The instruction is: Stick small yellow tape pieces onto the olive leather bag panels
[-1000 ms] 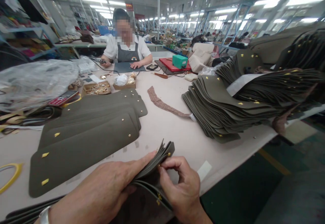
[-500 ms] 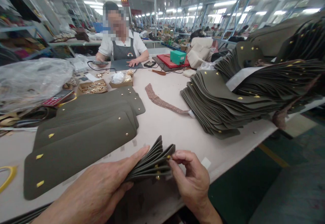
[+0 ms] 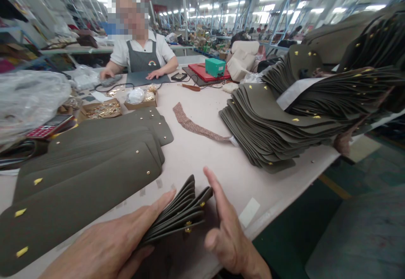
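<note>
My left hand grips a stack of dark olive leather panels, whose rounded ends fan apart toward the right. Small gold metal fittings show along the stack's right edge. Beside those ends, apart from them, my right hand has its thumb and fingers spread, with nothing visible in it. Overlapping olive panels lie on the table at the left, carrying yellow tabs and small gold studs. The far end of the gripped stack is hidden behind my left hand.
Tall piles of similar panels stand at the right. A brown speckled strip lies mid-table. Boxes of gold fittings, a plastic bag and a green device sit farther back. A co-worker sits opposite. The table edge runs along the right.
My right hand has let go of the panel edge at the stack's end and opened, its fingers spreading apart. My left hand still holds the stack. The view has shifted slightly.
</note>
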Available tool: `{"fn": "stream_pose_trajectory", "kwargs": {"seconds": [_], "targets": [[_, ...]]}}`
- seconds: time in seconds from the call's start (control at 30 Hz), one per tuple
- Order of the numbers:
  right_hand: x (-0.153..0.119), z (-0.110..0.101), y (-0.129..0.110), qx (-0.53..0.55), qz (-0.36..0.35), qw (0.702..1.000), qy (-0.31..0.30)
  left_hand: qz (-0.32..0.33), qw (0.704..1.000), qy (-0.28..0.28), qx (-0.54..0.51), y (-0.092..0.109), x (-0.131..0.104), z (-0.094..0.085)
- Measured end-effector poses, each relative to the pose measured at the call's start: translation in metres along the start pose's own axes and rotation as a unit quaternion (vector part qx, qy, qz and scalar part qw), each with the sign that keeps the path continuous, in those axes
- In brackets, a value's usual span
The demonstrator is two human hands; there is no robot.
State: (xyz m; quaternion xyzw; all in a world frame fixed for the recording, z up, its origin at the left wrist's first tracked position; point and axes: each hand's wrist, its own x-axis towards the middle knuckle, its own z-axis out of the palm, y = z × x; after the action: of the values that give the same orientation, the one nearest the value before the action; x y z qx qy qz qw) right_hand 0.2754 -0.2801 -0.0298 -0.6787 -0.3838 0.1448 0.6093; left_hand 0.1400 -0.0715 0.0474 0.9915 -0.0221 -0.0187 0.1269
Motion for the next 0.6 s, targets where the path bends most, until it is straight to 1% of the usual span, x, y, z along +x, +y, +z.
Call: {"fn": "stream_pose_trajectory", "kwargs": {"seconds": [0.03, 0.07, 0.13, 0.27, 0.4, 0.47, 0.5, 0.53, 0.6], "targets": [[0.001, 0.001, -0.003, -0.010, -0.004, 1.000, -0.016, 0.004, 1.000, 0.002, -0.002, -0.001, -0.001, 0.002], [0.002, 0.002, -0.005, -0.021, -0.011, 1.000, -0.018, 0.006, 1.000, 0.004, -0.004, -0.002, -0.002, 0.004], [0.003, 0.003, -0.007, -0.044, -0.038, 0.998, -0.002, 0.003, 1.000, 0.012, -0.009, -0.002, -0.003, 0.007], [0.001, 0.005, -0.002, -0.081, -0.089, 0.992, -0.032, 0.000, 0.999, 0.034, -0.030, 0.000, -0.001, 0.006], [-0.005, 0.011, 0.010, -0.092, -0.093, 0.991, 0.021, -0.005, 0.999, 0.034, -0.033, 0.002, 0.003, 0.001], [-0.009, 0.016, 0.015, -0.071, -0.100, 0.992, 0.041, -0.017, 0.999, 0.032, -0.035, 0.003, 0.003, -0.001], [-0.012, 0.018, 0.017, -0.055, -0.092, 0.993, 0.056, -0.020, 0.999, 0.033, -0.037, 0.004, 0.003, -0.001], [-0.013, 0.020, 0.018, -0.040, -0.068, 0.994, 0.074, -0.023, 0.998, 0.032, -0.039, 0.004, 0.002, 0.000], [-0.014, 0.021, 0.017, -0.030, 0.007, 0.996, 0.089, -0.031, 0.998, 0.027, -0.043, 0.005, -0.001, 0.003]]}}
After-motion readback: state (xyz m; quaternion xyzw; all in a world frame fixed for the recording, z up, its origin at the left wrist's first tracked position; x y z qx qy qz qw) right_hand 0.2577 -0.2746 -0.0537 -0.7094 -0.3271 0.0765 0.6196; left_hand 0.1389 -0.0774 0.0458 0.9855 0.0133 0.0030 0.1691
